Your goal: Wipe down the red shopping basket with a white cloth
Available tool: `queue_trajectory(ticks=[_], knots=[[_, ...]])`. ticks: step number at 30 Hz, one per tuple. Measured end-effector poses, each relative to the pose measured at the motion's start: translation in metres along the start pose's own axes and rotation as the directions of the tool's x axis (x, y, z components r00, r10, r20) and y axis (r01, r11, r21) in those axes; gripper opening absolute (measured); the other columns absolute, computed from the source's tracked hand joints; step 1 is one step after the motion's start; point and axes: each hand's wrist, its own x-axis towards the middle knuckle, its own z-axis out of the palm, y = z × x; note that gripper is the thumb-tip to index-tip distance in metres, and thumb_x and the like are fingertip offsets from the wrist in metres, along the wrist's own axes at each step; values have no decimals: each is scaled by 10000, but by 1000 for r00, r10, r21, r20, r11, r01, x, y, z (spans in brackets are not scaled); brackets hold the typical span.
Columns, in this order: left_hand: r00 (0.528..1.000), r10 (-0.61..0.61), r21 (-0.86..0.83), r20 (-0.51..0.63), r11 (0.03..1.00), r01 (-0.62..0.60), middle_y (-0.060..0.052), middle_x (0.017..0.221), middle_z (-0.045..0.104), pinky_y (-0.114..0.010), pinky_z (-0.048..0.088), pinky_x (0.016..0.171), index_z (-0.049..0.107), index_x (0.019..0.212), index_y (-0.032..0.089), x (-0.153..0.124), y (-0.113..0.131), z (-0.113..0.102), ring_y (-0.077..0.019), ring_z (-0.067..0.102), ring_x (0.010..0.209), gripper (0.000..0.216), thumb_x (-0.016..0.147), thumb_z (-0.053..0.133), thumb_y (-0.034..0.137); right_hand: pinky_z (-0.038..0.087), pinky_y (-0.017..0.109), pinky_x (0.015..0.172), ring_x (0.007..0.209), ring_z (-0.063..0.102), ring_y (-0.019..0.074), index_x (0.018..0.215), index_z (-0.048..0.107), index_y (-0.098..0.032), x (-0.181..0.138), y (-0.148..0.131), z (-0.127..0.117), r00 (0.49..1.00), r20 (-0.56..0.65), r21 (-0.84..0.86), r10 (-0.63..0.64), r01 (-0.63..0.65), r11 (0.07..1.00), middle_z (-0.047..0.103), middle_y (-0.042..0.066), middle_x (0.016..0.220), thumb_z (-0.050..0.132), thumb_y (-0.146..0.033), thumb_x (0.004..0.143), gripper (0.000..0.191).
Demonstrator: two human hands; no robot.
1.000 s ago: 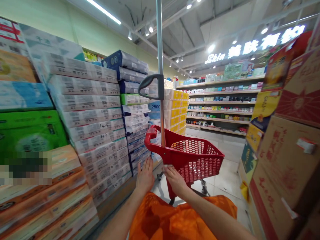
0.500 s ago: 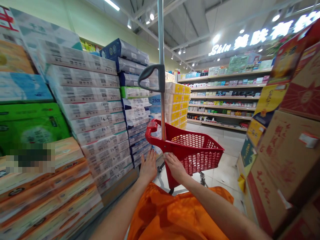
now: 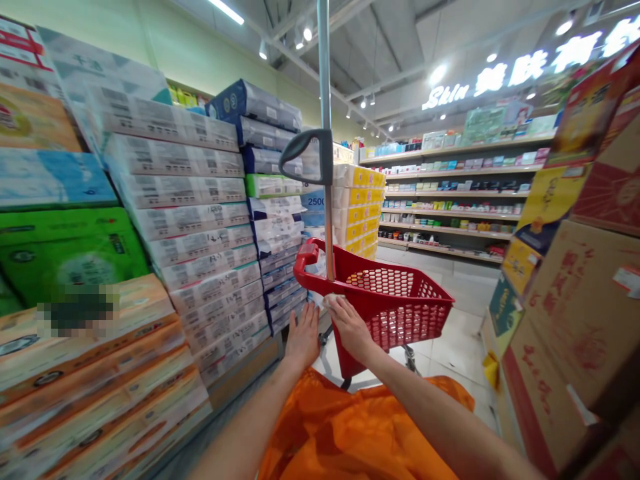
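A red plastic shopping cart (image 3: pixel 400 300) with a perforated basket stands right in front of me. From it rises a metal pole (image 3: pixel 325 87) with a grey loop handle (image 3: pixel 307 157). My right hand (image 3: pixel 350 327) is at the cart's near side panel, with a small crumpled white cloth or tissue (image 3: pixel 331 302) under its fingertips. Just left of it, my left hand (image 3: pixel 303 337) is open, its fingers stretched out and slightly apart, with nothing visible in it. I cannot tell whether the left fingers touch the cart.
Tall stacks of white paper packs (image 3: pixel 200 220) line the left side, with orange-banded packs (image 3: pixel 100 373) nearer me. Cardboard cartons (image 3: pixel 580 307) are piled on the right. Stocked shelves (image 3: pixel 450 200) stand behind the cart. Orange fabric (image 3: pixel 360 427) covers my lap.
The view has shifted slightly, so the scene sits a little further right. My right fingertips have moved up the panel, and the white piece shows more clearly. The left fingers are more spread.
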Motion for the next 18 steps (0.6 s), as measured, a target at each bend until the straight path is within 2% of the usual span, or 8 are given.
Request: queue_trajectory(ticks=[3,7,9,11,13,16,18], knots=[[999,22,3,-26,1000,-22,-105,1441,189,-508,108,1056,204,1351,88,0,4,0,-226,130,1330,690,693,396,169,326,414,1013,1273,272,230,1264,439,-137,5,4,-3,999,-12,-9,32,-32,999,404,81,1338,339,-20,780,508],[995,48,-20,-90,999,-49,-96,1438,210,-496,125,1058,235,1343,118,1,4,-1,-224,154,1325,670,695,399,162,401,393,953,1206,385,207,1225,485,-175,-23,3,12,997,80,23,0,-2,1000,506,73,1249,356,0,752,520],[988,44,-42,-151,998,-51,-93,1436,218,-480,117,1067,243,1339,120,5,1,-9,-213,159,1324,666,693,399,148,380,395,973,1231,350,201,1248,459,-176,-25,4,11,1000,1,54,-2,2,999,494,69,1262,342,5,749,544],[975,29,-53,-221,998,-42,-89,1440,211,-462,97,1078,229,1344,125,13,-3,-24,-199,149,1327,665,700,395,138,333,411,1009,1275,271,199,1292,400,-161,-8,8,1,988,-144,98,51,-37,995,432,80,1316,307,3,761,563],[965,-6,-55,-262,998,-8,-87,1446,194,-461,84,1081,204,1352,133,27,-7,-42,-198,131,1330,669,711,396,145,291,428,1032,1296,219,197,1323,344,-148,21,12,-12,952,-260,161,162,-123,979,364,97,1361,277,-1,774,572],[979,-59,-64,-193,997,47,-95,1443,202,-509,96,1066,233,1337,141,53,-14,-65,-229,131,1327,642,727,419,206,315,425,1018,1270,283,203,1321,346,-128,60,16,-15,918,-263,255,298,-232,939,386,128,1340,282,4,751,588],[994,-44,-69,-103,997,37,-100,1405,297,-552,107,1045,312,1296,163,66,-18,-74,-246,181,1310,581,743,444,281,339,420,1002,1252,316,210,1307,368,-114,69,18,-7,920,-223,269,322,-260,928,420,140,1311,290,6,739,586]])
